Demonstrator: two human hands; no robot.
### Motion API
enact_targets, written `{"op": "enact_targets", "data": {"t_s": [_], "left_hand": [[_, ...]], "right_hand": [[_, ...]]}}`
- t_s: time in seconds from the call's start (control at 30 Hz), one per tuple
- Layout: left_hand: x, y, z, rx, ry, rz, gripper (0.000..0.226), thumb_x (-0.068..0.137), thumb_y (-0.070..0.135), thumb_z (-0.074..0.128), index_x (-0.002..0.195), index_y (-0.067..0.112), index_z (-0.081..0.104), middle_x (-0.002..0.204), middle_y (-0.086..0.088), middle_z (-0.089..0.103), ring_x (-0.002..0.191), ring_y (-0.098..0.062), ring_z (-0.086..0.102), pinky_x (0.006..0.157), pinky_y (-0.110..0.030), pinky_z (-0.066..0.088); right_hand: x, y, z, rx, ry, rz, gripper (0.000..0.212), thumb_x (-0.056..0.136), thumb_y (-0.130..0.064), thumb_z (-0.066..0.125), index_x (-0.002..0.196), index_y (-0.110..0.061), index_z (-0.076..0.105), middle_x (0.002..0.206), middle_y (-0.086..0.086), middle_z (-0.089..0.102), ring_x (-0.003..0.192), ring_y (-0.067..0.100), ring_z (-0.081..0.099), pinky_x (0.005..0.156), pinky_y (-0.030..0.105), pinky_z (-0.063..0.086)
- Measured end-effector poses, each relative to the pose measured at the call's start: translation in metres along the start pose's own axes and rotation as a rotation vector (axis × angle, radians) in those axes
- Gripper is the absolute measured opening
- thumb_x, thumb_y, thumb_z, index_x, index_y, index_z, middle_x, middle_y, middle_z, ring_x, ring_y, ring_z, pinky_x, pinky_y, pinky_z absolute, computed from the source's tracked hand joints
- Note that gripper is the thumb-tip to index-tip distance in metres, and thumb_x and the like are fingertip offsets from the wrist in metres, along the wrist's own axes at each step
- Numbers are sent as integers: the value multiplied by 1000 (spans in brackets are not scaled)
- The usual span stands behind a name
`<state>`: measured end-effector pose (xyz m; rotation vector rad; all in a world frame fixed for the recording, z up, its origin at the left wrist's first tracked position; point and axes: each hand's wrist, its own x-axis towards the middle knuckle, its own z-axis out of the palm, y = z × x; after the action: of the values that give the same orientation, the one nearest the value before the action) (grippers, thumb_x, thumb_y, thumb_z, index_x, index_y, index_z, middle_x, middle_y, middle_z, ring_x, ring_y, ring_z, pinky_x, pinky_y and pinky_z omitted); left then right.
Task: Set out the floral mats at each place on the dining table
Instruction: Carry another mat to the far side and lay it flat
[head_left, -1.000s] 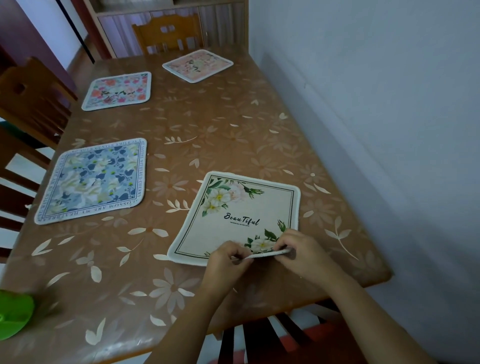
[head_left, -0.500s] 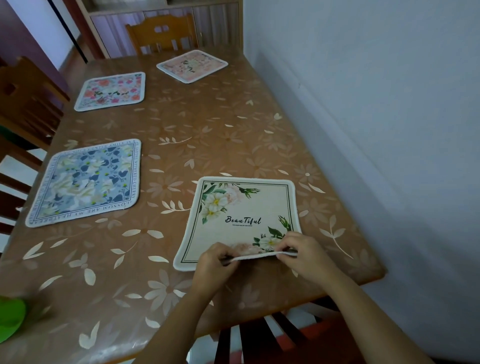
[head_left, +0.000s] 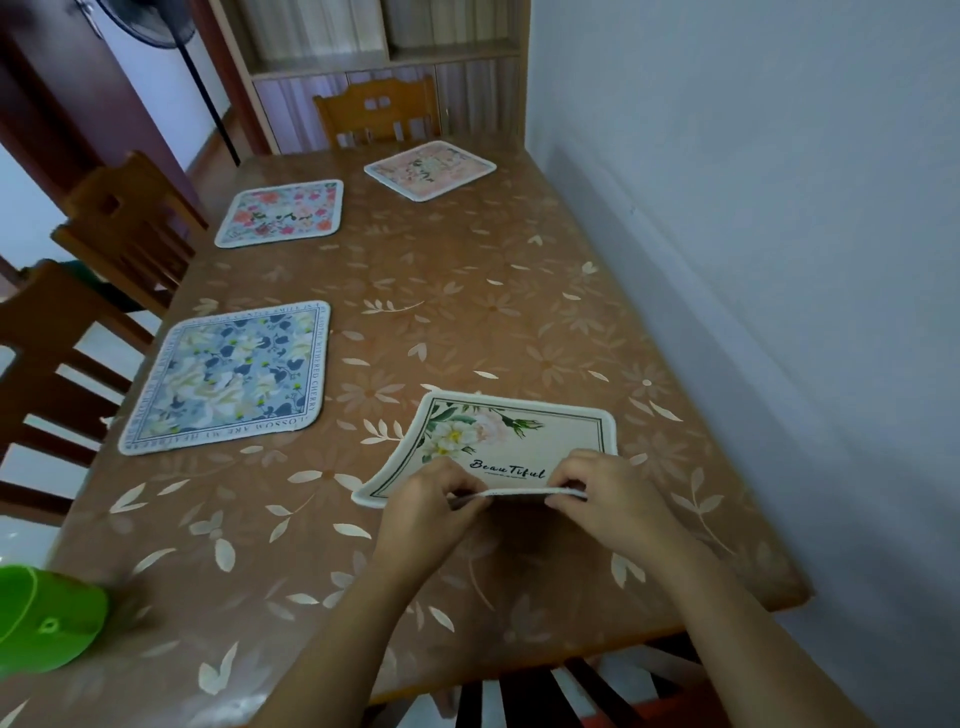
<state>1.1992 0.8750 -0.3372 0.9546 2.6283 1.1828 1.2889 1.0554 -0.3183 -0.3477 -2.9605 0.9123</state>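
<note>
A cream mat (head_left: 519, 436) with white flowers and the word "Beautiful" lies at the near right of the dining table (head_left: 467, 291). My left hand (head_left: 426, 509) and my right hand (head_left: 602, 499) both pinch its near edge, which is lifted off the table. Its far edge rests on the tabletop. A blue floral mat (head_left: 228, 374) lies flat at the near left. A red and pink floral mat (head_left: 280, 212) lies at the far left. A pale pink mat (head_left: 430, 169) lies at the far end.
A grey wall (head_left: 779, 260) runs along the table's right edge. Wooden chairs stand at the left (head_left: 124, 228), at the far end (head_left: 379, 111) and under the near edge (head_left: 545, 691). A green plastic thing (head_left: 41, 618) sits at the near left corner.
The near edge of the cream mat has risen higher in my two hands and the mat has slid a little away from me. My view has tilted up.
</note>
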Motion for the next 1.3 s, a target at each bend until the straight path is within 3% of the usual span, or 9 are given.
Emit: {"op": "enact_targets", "data": {"t_s": [0.17,0.43,0.6,0.7,0.83,0.93,1.03,1.13,1.3], "left_hand": [[18,34,-52,115,103,112,6,73,16,74,78,19,71,78,4,64,71,-10,58,60,-27,48],[40,59,-113,147,191,58,4,73,17,74,74,19,70,76,1,66,74,-17,60,68,-34,48],[59,60,-123,142,201,-13,2,75,18,72,77,18,72,74,3,65,78,-16,60,70,-31,48],[74,58,-124,160,239,-7,2,77,16,71,78,16,72,71,1,64,74,-18,59,65,-28,45],[87,53,-119,142,391,85,4,74,11,72,77,10,71,81,-5,68,76,-20,59,68,-27,44],[84,41,-108,132,431,180,7,70,4,74,75,6,70,77,-8,64,71,-19,56,65,-22,40],[66,13,-78,71,350,158,10,68,1,75,74,6,70,73,-3,58,68,-15,53,63,-18,38],[33,-22,-32,0,183,26,7,70,2,74,77,4,71,77,-5,61,73,-16,55,65,-22,43],[-23,-66,34,23,-85,-199,8,75,8,70,83,6,71,82,-2,58,80,-20,57,67,-7,33]], "right_hand": [[16,-35,-44,-32,109,-58,6,79,-26,67,85,-26,67,83,-14,58,79,6,52,59,12,34],[40,-79,-94,-13,130,-132,8,79,-28,66,77,-34,63,82,-22,56,79,1,52,64,21,41],[65,-85,-92,-6,205,-172,9,77,-22,68,74,-29,63,82,-14,58,80,9,54,69,29,44],[83,-85,-90,36,293,-189,8,78,-16,68,76,-23,66,81,-8,59,80,12,54,68,21,35],[94,-87,-89,41,466,-247,5,78,-10,68,77,-15,67,80,-3,60,74,9,49,69,-4,20],[90,-79,-83,59,515,-299,5,77,-8,68,80,-12,68,81,0,60,73,10,50,70,-3,29],[80,-54,-58,63,410,-311,8,73,-4,71,79,-8,69,82,7,63,76,19,56,67,17,36],[62,-22,-12,24,187,-210,8,73,-7,72,80,-9,70,86,8,64,82,20,58,66,17,33],[23,25,61,18,-115,-45,9,80,-14,67,89,-13,68,93,2,59,91,18,55,77,27,43]]}}
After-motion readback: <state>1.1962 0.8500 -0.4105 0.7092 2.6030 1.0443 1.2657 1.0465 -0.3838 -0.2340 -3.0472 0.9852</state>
